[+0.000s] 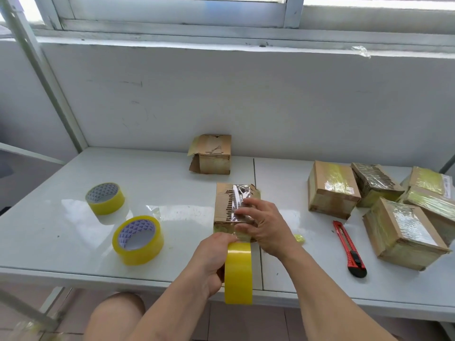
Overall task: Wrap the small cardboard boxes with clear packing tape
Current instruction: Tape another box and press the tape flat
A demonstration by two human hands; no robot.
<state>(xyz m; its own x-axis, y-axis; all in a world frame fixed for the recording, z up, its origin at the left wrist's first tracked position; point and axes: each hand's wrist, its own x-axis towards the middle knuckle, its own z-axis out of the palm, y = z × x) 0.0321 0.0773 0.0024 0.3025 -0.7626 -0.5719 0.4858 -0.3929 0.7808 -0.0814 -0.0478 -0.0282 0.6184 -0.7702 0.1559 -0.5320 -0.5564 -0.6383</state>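
Note:
A small cardboard box with shiny tape on its top sits near the middle of the white table. My right hand lies flat over its near top edge, pressing tape down. My left hand grips a yellowish tape roll, held on edge just in front of the box, with the tape running from the roll up to the box's front face.
Two more tape rolls lie at the left. An open-flapped box stands by the wall. Several taped boxes are piled at the right, with a red utility knife beside them. A crumpled tape scrap lies near my wrist.

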